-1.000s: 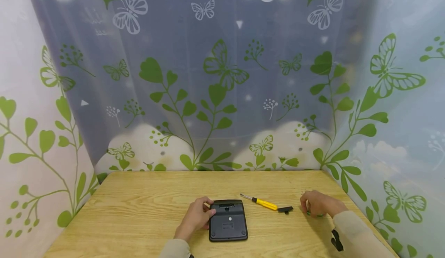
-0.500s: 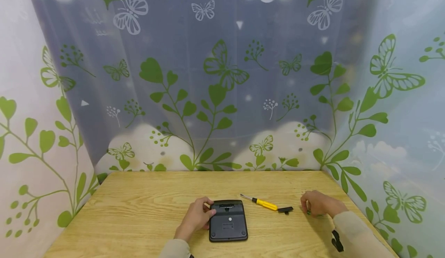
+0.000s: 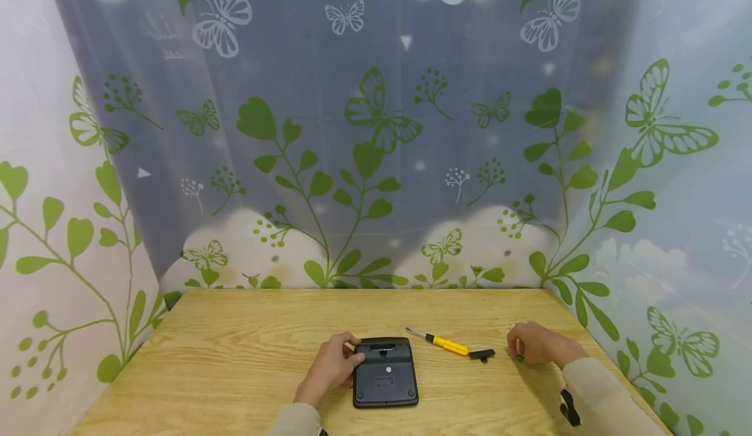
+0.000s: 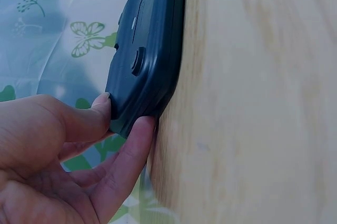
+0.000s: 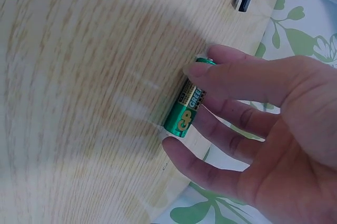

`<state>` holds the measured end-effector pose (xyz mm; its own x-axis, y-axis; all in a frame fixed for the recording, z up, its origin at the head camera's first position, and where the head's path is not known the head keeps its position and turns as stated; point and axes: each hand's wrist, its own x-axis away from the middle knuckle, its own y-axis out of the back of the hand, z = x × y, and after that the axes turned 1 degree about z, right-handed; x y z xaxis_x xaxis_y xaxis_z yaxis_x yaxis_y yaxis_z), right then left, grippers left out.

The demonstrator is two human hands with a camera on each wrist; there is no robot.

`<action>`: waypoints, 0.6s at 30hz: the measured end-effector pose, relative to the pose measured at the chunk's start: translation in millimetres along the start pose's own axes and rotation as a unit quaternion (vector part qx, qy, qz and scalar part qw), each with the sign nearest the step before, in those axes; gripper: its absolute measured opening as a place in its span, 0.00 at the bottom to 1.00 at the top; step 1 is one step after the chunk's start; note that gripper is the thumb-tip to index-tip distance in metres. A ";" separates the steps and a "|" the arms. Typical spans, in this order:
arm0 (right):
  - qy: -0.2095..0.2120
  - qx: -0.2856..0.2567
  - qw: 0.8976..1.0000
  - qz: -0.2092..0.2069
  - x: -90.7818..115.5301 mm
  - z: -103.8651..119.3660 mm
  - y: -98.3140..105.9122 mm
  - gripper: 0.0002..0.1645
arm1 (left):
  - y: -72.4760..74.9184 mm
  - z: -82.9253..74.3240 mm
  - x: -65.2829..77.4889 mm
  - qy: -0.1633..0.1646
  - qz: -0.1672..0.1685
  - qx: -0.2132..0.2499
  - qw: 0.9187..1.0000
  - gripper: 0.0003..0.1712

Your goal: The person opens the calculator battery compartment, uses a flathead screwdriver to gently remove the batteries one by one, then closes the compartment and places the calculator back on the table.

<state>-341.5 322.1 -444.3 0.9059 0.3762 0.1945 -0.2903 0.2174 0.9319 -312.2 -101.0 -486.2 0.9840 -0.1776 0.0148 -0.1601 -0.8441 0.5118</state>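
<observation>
The right hand (image 3: 536, 343), loosely curled, pinches a glossy green battery (image 5: 184, 112) at bench (image 3: 235, 331) right; the left hand (image 3: 330, 364) grips the smooth black device's (image 3: 386, 391) left edge. Battery handling seems in hand, calling next for a secure pinch. Between lie a yellow-handled screwdriver (image 3: 451, 345) and black plastic piece (image 3: 482, 354).

The black device (image 4: 150, 53) runs off the left wrist view's top edge.

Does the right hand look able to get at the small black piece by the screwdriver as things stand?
Probably yes: only tabletop shows between the right hand and the black piece, though that hand pinches a green battery.
</observation>
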 end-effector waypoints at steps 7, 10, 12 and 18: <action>-0.001 0.005 1.000 -0.004 -0.3 -0.9 0.1 0.23 | 0.2 -0.6 -0.4 0.002 0.000 -0.002 1.000 0.17; 0.002 0.005 1.000 -0.008 -0.7 -1.7 -0.4 0.22 | 0.0 -0.5 -0.9 0.006 0.001 -0.001 1.000 0.17; 0.003 0.004 1.000 -0.010 -1.2 -2.8 -1.2 0.22 | 0.2 -0.9 -0.8 0.009 0.003 -0.001 1.000 0.17; 0.005 0.000 1.000 -0.010 -1.8 -3.7 -2.0 0.23 | 0.9 -1.3 -1.2 0.011 0.005 -0.002 1.000 0.17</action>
<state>-343.7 324.3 -447.7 0.9084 0.3809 0.1726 -0.2723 0.2255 0.9354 -313.3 -100.9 -484.6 0.9838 -0.1746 0.0397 -0.1700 -0.8407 0.5141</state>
